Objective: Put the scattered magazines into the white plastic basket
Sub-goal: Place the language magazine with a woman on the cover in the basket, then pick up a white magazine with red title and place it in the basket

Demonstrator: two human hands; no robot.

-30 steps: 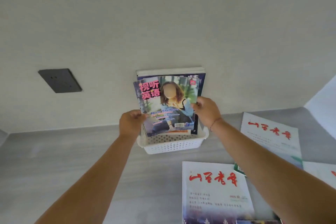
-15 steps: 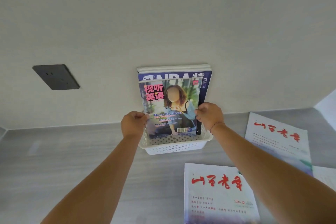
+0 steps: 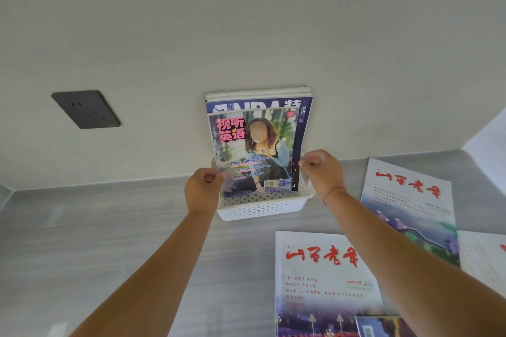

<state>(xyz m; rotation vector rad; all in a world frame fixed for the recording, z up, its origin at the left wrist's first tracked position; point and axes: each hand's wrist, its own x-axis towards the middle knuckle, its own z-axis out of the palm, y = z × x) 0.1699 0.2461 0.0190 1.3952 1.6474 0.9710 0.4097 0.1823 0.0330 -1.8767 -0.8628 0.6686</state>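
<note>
We see both hands at the white basket (image 3: 260,206) by the bench's back edge: left hand (image 3: 202,190) apparently pinching the upright colourful magazine (image 3: 253,150), right hand (image 3: 323,172) curled just beside it.

My left hand (image 3: 201,190) and right hand (image 3: 323,172) flank the colourful English-learning magazine (image 3: 253,153), standing upright in the white perforated plastic basket (image 3: 260,206) at the counter's (image 3: 123,227) back edge, before a blue NBA magazine (image 3: 304,117). Three white red-titled magazines (image 3: 320,268) lie toward the right edge.
</note>
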